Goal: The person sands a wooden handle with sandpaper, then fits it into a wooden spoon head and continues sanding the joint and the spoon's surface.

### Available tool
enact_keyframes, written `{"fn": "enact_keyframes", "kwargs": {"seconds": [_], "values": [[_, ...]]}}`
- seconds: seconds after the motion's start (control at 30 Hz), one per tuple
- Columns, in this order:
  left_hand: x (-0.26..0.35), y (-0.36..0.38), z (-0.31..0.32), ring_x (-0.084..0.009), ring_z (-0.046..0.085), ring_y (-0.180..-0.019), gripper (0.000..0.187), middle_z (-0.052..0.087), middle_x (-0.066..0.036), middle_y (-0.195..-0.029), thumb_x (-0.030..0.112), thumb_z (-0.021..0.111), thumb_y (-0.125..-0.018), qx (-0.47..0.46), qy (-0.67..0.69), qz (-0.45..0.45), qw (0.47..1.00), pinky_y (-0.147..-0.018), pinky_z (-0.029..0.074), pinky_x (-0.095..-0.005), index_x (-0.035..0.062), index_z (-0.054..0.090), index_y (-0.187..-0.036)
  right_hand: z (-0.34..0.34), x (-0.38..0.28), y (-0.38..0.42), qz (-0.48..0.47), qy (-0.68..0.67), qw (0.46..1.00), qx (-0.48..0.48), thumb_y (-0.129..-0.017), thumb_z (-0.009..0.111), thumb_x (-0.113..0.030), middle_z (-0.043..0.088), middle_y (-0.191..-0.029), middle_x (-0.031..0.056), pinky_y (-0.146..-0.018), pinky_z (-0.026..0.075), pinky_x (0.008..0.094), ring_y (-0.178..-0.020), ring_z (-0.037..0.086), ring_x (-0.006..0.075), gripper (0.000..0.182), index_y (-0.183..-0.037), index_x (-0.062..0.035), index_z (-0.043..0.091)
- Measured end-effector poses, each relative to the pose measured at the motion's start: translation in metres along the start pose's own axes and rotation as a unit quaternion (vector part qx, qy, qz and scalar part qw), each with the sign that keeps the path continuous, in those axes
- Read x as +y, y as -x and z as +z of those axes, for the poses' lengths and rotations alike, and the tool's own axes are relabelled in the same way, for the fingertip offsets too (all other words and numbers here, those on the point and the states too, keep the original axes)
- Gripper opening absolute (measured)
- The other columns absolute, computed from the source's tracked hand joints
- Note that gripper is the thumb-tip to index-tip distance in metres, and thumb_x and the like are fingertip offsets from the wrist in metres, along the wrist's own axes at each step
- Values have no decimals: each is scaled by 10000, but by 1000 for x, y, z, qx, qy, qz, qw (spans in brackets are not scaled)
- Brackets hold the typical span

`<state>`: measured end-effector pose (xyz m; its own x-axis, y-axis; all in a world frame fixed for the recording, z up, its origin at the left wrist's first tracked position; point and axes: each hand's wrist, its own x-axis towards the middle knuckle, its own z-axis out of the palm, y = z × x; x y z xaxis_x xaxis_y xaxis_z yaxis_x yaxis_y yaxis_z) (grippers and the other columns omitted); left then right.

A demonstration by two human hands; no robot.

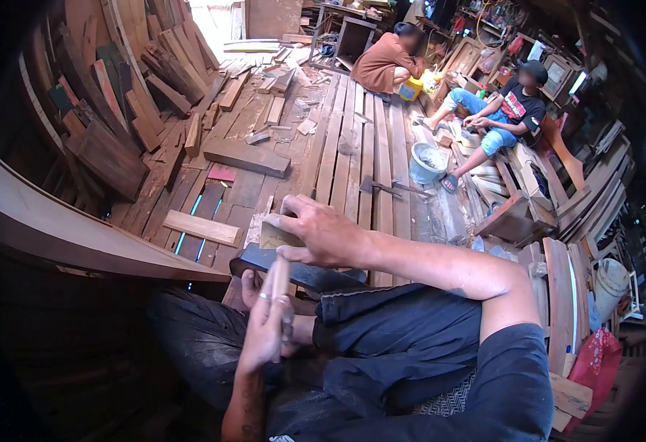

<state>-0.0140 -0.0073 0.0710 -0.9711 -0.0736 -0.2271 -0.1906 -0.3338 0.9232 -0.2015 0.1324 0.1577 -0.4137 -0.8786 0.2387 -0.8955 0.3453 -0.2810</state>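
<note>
My right hand [321, 234] is closed around a flat tan piece [277, 234], fingers over its top edge and thumb below. Just under it, my left hand [265, 328], with a ring on one finger, grips a slim light wooden piece [281, 278] that stands nearly upright, its top close to the right thumb. A dark smooth-topped block [258, 256] lies behind the wooden piece, by my bare foot [250, 286]. My crossed legs in dark trousers [404, 324] are beneath my forearms.
Planks [245, 157] and wood scraps lie across the slatted floor. Boards [106, 158] lean at left. A hammer-like tool [378, 186] lies ahead, near a grey bucket [427, 162]. Two people sit beyond, one in a brown top [382, 62], one in a dark shirt [518, 107].
</note>
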Motion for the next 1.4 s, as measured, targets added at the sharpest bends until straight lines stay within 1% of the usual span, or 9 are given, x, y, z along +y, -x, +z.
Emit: {"fn": "enact_keyframes", "kwargs": {"seconds": [0.1, 0.2, 0.3, 0.7, 0.8, 1.03, 1.1, 1.17, 1.4], "values": [[2, -1, -1, -39, 414, -514, 610, 485, 56, -719, 101, 436, -1123, -27, -2, 5, 1000, -461, 378, -208, 121, 275, -1711, 7, 9, -1, -30, -20, 999, 8, -939, 773, -268, 562, -1237, 237, -1032, 535, 497, -1191, 615, 425, 614, -1485, -63, 582], [4, -7, -10, -39, 413, -514, 620, 487, 51, -719, 96, 444, -1122, 17, 16, 28, 999, -460, 379, -210, 126, 266, -1715, 6, 12, 0, -29, -72, 997, 14, -956, 757, -201, 538, -1235, 236, -1036, 522, 495, -1166, 614, 427, 603, -1505, -55, 555], [1, 0, -4, -68, 426, -500, 606, 492, 12, -731, 149, 447, -1115, -1, 28, 9, 1000, -436, 378, -224, 147, 291, -1700, 6, 5, -1, -29, -81, 996, 9, -960, 722, -111, 514, -1235, 277, -1025, 525, 500, -1139, 617, 462, 559, -1469, 41, 548], [11, -2, -20, -61, 420, -481, 630, 461, 19, -696, 185, 461, -1120, 38, 53, 32, 997, -410, 374, -218, 140, 251, -1712, 11, 12, 1, -17, -122, 992, 16, -978, 734, -150, 496, -1213, 293, -992, 530, 507, -1074, 636, 471, 606, -1532, -13, 531], [3, 0, -12, -65, 411, -477, 647, 465, 16, -694, 177, 468, -1116, 12, 30, 43, 999, -411, 377, -222, 125, 232, -1716, 23, 12, -3, -41, -103, 993, 41, -987, 736, -145, 495, -1217, 248, -957, 539, 497, -1019, 652, 419, 655, -1587, -68, 485], [3, 3, -17, -53, 433, -503, 642, 516, 11, -746, 94, 451, -1109, 2, 39, 8, 999, -432, 392, -230, 129, 244, -1716, 20, 10, -4, -49, -110, 992, 32, -990, 733, -148, 493, -1223, 247, -976, 533, 500, -1024, 652, 419, 652, -1589, -68, 485], [-4, -2, -15, -57, 436, -499, 644, 508, 16, -729, 105, 454, -1115, -22, 32, 41, 998, -425, 389, -228, 134, 235, -1720, 16, 4, -4, -35, -110, 993, 18, -992, 729, -143, 495, -1225, 249, -983, 531, 503, -1031, 653, 420, 648, -1589, -73, 486], [4, 1, -18, -71, 423, -467, 635, 479, 12, -684, 154, 449, -1111, 43, 33, 22, 998, -407, 375, -226, 139, 249, -1713, 15, 9, -1, -32, -130, 991, 20, -962, 761, -148, 495, -1216, 268, -990, 525, 503, -1063, 637, 441, 649, -1555, -47, 517], [8, 3, -14, -62, 425, -485, 624, 495, 15, -697, 127, 442, -1120, 17, 44, 36, 998, -435, 375, -231, 109, 248, -1713, 17, 5, -5, -44, -117, 992, 12, -937, 782, -142, 489, -1256, 286, -1007, 532, 516, -1107, 640, 475, 647, -1534, -57, 546]]}}
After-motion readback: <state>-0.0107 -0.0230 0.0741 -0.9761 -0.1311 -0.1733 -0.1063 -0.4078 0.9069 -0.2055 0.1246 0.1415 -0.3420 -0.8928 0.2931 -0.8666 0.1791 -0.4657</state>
